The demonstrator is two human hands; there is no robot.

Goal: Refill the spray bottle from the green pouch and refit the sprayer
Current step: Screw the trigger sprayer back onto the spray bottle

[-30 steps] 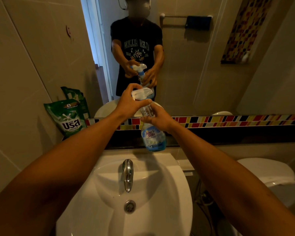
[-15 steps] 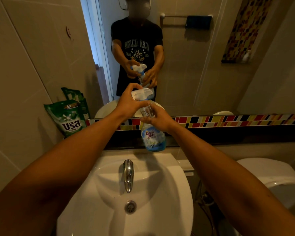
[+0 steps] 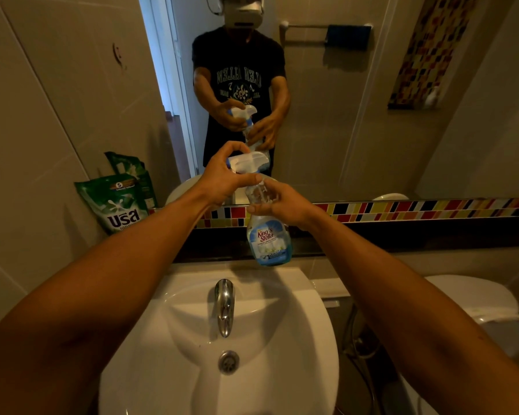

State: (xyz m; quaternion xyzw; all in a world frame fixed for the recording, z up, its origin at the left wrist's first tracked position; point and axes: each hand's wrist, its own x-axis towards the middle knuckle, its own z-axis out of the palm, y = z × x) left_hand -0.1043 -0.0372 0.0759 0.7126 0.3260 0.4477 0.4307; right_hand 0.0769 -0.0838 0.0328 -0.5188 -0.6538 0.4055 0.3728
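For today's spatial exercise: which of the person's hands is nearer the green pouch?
Left. The left hand grips the sprayer atop the spray bottle, on the side toward the green pouch. The right hand holds the bottle's neck, farther away.

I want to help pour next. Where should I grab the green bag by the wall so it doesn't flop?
Probably take the green pouch by its upper part, near the folded top, coming from the right, the sink side. It stands upright, leaning against the wall tiles on its left, so that side is blocked. A soft bag sags if held low.
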